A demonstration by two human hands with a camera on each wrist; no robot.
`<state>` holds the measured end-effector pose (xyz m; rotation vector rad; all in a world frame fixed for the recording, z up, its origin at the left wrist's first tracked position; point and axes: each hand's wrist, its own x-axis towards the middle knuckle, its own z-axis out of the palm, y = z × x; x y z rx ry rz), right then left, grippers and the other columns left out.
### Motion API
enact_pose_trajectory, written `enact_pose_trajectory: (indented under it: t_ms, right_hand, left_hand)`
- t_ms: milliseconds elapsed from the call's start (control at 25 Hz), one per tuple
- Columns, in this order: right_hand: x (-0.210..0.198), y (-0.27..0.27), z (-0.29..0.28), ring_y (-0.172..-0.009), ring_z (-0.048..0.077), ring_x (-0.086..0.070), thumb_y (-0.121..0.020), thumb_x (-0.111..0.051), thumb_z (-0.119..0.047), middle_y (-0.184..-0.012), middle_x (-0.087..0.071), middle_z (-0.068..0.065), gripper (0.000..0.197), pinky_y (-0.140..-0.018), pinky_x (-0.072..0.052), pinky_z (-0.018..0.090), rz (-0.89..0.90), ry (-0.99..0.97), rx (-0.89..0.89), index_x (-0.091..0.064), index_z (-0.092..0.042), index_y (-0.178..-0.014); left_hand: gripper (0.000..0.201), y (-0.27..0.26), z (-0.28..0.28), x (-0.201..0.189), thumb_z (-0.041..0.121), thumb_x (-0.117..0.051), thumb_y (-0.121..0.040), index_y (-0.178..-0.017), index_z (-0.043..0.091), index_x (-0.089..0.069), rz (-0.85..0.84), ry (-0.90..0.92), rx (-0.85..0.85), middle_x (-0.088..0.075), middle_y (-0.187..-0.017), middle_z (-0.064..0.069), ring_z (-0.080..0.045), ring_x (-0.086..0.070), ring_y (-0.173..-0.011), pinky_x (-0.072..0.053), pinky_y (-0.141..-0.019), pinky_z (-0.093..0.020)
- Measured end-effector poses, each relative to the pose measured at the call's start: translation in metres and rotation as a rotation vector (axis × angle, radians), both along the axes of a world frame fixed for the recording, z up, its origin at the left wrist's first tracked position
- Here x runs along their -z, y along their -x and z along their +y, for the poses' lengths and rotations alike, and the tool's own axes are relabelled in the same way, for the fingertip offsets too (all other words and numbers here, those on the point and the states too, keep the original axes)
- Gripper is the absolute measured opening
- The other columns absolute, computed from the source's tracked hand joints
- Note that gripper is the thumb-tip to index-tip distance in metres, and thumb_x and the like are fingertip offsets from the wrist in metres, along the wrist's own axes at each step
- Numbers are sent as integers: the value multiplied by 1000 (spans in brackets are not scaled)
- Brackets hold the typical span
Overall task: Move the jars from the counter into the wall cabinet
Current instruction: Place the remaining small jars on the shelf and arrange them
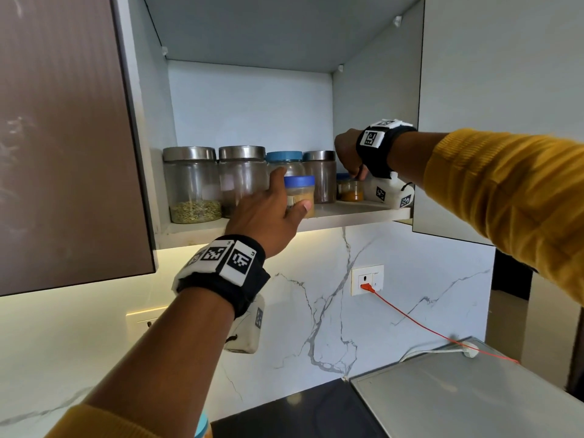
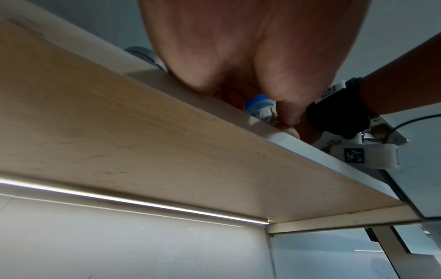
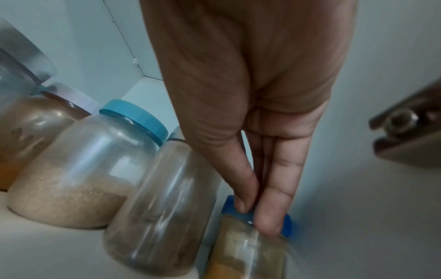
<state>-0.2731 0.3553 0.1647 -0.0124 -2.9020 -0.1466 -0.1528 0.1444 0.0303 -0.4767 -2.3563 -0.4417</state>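
Note:
The wall cabinet's shelf [image 1: 354, 213] carries a row of jars. My left hand [image 1: 292, 191] grips a small blue-lidded jar of tan powder [image 1: 301, 194] standing at the shelf's front edge, thumb on its right side. In the left wrist view only the top of this jar [image 2: 260, 109] shows past my palm. At the shelf's right end my right hand [image 1: 358, 175] pinches the blue lid of a small jar of orange powder [image 1: 350, 189]. The right wrist view shows my fingers [image 3: 269, 217] on that lid [image 3: 287, 224], the jar resting on the shelf.
Behind stand two steel-lidded jars [image 1: 192, 184] [image 1: 241, 178], a teal-lidded jar [image 1: 286, 161] and a brown steel-lidded jar [image 1: 320, 178]. Cabinet doors hang open at left [image 1: 63, 137] and right [image 1: 455, 121]. Below are a socket with an orange plug [image 1: 366, 286] and a grey appliance top [image 1: 458, 396].

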Motion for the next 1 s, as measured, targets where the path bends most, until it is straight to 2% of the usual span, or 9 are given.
enact_pose_trajectory:
  t_ms: [40,120,280,360,440,600,760,880,1000]
  right_hand:
    - [2,4,2,-52,23,-75,-82,-71,12,-54,-72,14,12,-54,-60,29,1,8,-7,-71,5,-72]
    - [5,4,5,-43,19,-71,-83,-72,10,-46,-68,9,20,-52,-57,27,35,-30,-43,-66,-1,-68]
    - [1,-13,4,-64,26,-72,-81,-76,7,-44,-67,5,24,-74,-65,39,55,-120,-80,-65,-6,-64]
    - [-3,-27,-5,-72,30,-69,-85,-76,-1,-61,-70,11,23,-78,-63,41,106,-229,-98,-64,1,-65]
    - [-6,-47,-15,-74,29,-69,-90,-76,-14,-72,-69,10,33,-68,-59,36,194,-287,-167,-56,-4,-64]
    - [-13,-87,-24,-70,18,-78,-98,-66,-29,-67,-77,2,32,-87,-62,34,207,-177,-355,-75,-2,-83]
    - [9,-125,-36,-68,18,-78,-102,-57,-53,-78,-77,3,38,-75,-62,28,100,131,-577,-73,-21,-89]
    - [26,-131,-40,-79,21,-72,-99,-53,-64,-82,-73,0,43,-74,-60,35,158,-29,-620,-68,-26,-86]
    - [35,-127,-38,-88,22,-69,-97,-61,-57,-95,-74,2,40,-83,-60,44,215,-35,-701,-69,-18,-101]
  left_hand:
    - [67,0,0,0,53,-43,-104,-156,18,-18,3,1,-2,-56,-74,6,-24,-62,-78,-40,-69,-34]
    - [67,1,0,0,52,-43,-104,-156,18,-18,5,4,-1,-57,-74,6,-23,-62,-77,-40,-69,-33]
    - [68,0,0,0,53,-43,-104,-156,19,-17,6,9,-6,-56,-75,8,-24,-63,-79,-41,-71,-33]
    - [68,1,0,1,54,-42,-104,-156,19,-17,5,6,-13,-56,-75,8,-24,-63,-80,-39,-71,-33]
    - [67,2,0,1,54,-42,-104,-156,20,-17,8,1,-18,-57,-75,7,-24,-62,-79,-39,-70,-33]
    - [67,0,1,1,54,-43,-103,-155,20,-18,15,3,-8,-57,-76,7,-23,-61,-77,-40,-70,-33]
    - [66,0,2,2,54,-47,-102,-151,17,-24,13,-39,18,-65,-87,1,-29,-67,-86,-49,-73,-37]
    - [66,-1,3,2,55,-47,-101,-147,12,-28,7,-60,16,-60,-78,7,-31,-69,-88,-48,-70,-37]
    - [75,2,2,2,59,-49,-98,-151,11,-24,-1,-67,28,-62,-81,12,-29,-71,-93,-49,-73,-36]
